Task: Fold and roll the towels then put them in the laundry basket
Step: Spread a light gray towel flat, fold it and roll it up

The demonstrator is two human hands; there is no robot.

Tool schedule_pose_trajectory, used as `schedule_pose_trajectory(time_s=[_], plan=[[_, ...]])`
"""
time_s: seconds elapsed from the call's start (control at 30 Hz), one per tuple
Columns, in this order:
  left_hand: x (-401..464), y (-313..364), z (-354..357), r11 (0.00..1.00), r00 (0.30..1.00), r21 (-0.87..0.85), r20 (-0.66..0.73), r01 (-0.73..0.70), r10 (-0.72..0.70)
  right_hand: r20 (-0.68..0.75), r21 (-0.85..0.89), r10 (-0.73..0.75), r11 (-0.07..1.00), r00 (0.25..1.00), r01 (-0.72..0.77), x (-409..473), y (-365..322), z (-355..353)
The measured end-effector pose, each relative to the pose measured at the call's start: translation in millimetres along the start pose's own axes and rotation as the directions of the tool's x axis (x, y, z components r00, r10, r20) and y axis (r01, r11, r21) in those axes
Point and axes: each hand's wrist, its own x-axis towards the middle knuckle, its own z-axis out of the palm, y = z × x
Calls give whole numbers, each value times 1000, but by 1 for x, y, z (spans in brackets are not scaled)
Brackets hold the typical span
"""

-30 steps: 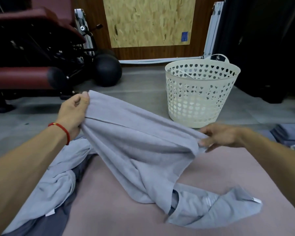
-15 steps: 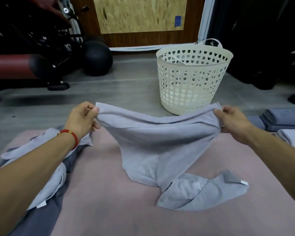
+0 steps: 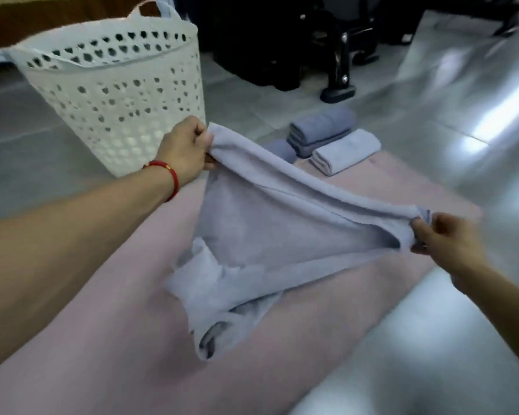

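The left hand (image 3: 186,148) has its grip pinched on one top corner of a pale grey-lilac towel (image 3: 252,235), fingers curled round the bunched edge, a red cord bracelet (image 3: 165,178) on the wrist. The right hand (image 3: 444,238) pinches the opposite corner in the same way, thumb over the cloth. Between the two grips the top edge of the towel stretches in a slack, rolled line, higher at the left hand and lower at the right. Below that edge the cloth hangs in a loose pouch, and its lower part lies crumpled and folded over itself on a pink mat (image 3: 117,339) spread on the grey floor (image 3: 432,369). The towel looks soft and plain; no label or writing on it can be read.

Behind the left hand stands a white laundry basket (image 3: 117,94) with rows of punched holes, on the floor at the mat's far edge. Right of it, at the mat's far end, sit folded towels: a light one (image 3: 345,151), a darker bluish stack (image 3: 321,127) just behind it, and a rolled one (image 3: 282,149) beside them.
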Motion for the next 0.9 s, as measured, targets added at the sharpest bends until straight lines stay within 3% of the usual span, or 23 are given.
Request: schedule_pose_trajectory(time_s=[0.1,0.2,0.33,0.43,0.5,0.57,0.67,0.73,0.8,0.9], plan=[[51,11,88,988,1000,156,-6,-5,6,-98,-32,131,990,986,-135,7,60,-2],[93,23,160,957,997,289,-70,7,14,-118,215,291,941,949,-262,20,92,-1],[123,26,231,993,998,115,69,-14,6,-188,485,399,832,897,-268,57,92,-12],[105,8,255,996,929,80,366,29,-56,-210,397,450,850,868,-346,70,96,-14],[76,-14,244,964,867,261,491,-47,-91,-183,111,381,924,906,-366,58,93,-2],[38,-48,215,903,851,403,517,-148,-92,-69,-214,231,947,970,-241,34,84,17],[-41,-90,152,819,904,527,428,-225,-27,181,-447,-13,890,983,94,1,76,51],[-98,-106,111,780,920,598,385,-184,-79,364,-477,-159,814,918,330,-21,68,73],[-141,-120,83,775,890,626,402,-94,-217,538,-433,-225,753,812,495,-43,54,97],[-168,-133,59,877,854,379,308,294,-419,704,-331,-316,646,636,687,-85,22,134]])
